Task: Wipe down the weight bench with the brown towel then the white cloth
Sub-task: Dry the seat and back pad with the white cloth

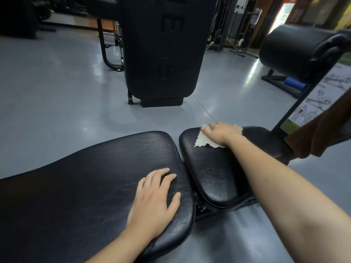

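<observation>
Black padded vinyl filled the lower part of your view: the weight bench point(85, 177), made of a long back pad on the left and a shorter seat pad point(214, 173) to its right, with a narrow gap between them. Your left hand point(153, 202) lay flat on the near right corner of the back pad, fingers point(167, 177) straight and slightly spread, gripping nothing. Your right hand point(220, 132) reached across to the far end of the seat pad and pressed the white cloth point(204, 139) down onto the vinyl; the fingers were bent over the cloth, and a ragged corner of it stuck out on the left from under your palm (whether you pinched it or only pushed on it, you could not tell from this angle). Brown towel point(321, 135) hung draped at the right edge, over the bench's frame beyond the seat pad, apart from both hands. Above it stood a black roller pad point(290, 48) on an upright post, beside an exercise chart point(321, 95) with drawn figures. Straight ahead on the grey floor point(57, 88) stood a tall black gym machine point(163, 48), well apart from the bench, and a blue foam roller point(295, 83) lay on a low frame at the far right.
</observation>
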### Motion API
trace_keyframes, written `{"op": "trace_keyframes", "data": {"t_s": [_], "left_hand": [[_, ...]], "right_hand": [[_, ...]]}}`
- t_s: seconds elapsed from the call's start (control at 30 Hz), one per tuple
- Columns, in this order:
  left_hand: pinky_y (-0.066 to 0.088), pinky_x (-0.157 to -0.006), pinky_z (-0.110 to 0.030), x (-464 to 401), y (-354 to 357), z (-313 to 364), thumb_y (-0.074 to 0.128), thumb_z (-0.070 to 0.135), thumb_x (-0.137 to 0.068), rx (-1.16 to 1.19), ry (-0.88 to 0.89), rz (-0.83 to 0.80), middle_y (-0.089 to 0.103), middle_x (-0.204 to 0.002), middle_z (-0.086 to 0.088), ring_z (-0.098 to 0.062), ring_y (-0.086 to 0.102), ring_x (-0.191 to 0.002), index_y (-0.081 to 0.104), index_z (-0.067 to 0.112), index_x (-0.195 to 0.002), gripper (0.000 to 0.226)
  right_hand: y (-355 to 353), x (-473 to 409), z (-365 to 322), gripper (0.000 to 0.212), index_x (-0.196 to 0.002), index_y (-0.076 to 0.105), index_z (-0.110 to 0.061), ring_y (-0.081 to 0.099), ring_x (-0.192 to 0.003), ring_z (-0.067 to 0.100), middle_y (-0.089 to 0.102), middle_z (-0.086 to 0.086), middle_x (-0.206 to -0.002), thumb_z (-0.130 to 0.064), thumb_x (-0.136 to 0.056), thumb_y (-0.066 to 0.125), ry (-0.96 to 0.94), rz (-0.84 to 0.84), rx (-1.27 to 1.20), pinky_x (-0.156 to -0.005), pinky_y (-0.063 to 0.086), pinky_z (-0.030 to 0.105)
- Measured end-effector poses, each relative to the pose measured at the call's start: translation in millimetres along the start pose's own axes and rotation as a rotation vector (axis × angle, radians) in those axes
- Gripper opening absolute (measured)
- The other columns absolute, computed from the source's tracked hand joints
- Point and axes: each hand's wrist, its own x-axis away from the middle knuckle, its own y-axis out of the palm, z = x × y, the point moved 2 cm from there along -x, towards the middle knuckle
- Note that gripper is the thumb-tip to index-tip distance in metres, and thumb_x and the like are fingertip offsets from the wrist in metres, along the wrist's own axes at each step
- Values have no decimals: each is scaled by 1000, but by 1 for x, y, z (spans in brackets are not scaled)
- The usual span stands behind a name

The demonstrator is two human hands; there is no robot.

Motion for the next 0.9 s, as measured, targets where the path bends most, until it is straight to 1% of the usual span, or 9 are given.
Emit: {"op": "trace_keyframes", "data": {"t_s": [0.13,0.23,0.37,0.43,0.53,0.6,0.73,0.83,0.9], "left_hand": [[30,-114,-36,-1,-1,1,42,53,-94,2,1,6,43,-142,15,-8,36,-136,53,32,-135,47],[29,-114,-36,-1,-1,1,41,53,-94,-1,1,9,42,-142,16,-7,35,-137,52,33,-135,47],[29,-115,-35,-1,0,-1,42,53,-94,0,3,8,41,-143,16,-6,34,-137,51,33,-136,47],[29,-115,-35,-1,0,-1,42,53,-94,3,2,9,41,-143,17,-7,35,-137,51,34,-135,47],[29,-114,-34,-2,0,-1,42,53,-94,10,2,17,42,-142,16,-7,35,-136,52,34,-135,46],[27,-114,-32,-2,0,-2,43,53,-93,7,1,21,42,-142,17,-6,35,-136,53,34,-134,46],[24,-115,-30,-2,0,-2,41,54,-94,5,1,19,40,-143,17,-6,34,-136,51,35,-135,47],[25,-115,-31,-2,0,-2,40,55,-94,-2,3,13,41,-143,17,-6,34,-137,51,35,-136,48],[24,-115,-31,-2,1,-3,39,56,-94,-12,3,8,41,-144,16,-6,34,-137,51,34,-136,49]], "right_hand": [[3,1,-40,67,-151,37,-35,41,-139,30,43,5,-152,-68,-97,15,-141,-11,3,-111,29,54],[6,2,-57,59,-151,35,-43,38,-140,27,42,1,-150,-64,-99,16,-230,-19,-4,-112,27,53],[10,2,-66,54,-148,38,-46,39,-136,24,42,-4,-149,-61,-100,17,-361,-33,54,-110,29,52],[13,7,-72,53,-145,45,-43,38,-137,20,42,-8,-149,-59,-101,20,-453,-7,114,-111,29,51],[21,21,-83,53,-139,55,-32,33,-138,12,46,-14,-147,-51,-103,22,-619,66,248,-111,26,46],[27,29,-83,58,-137,58,-29,28,-140,9,46,-16,-146,-49,-98,20,-670,87,269,-115,20,46],[33,50,-73,79,-132,62,-33,18,-147,10,42,-17,-149,-56,-83,5,-741,161,256,-118,15,50],[37,79,-64,81,-137,57,-36,11,-152,14,33,-17,-157,-57,-80,3,-740,150,258,-120,8,53],[40,98,-58,82,-142,53,-35,10,-152,16,29,-16,-160,-56,-80,3,-721,153,236,-121,5,55]]}}
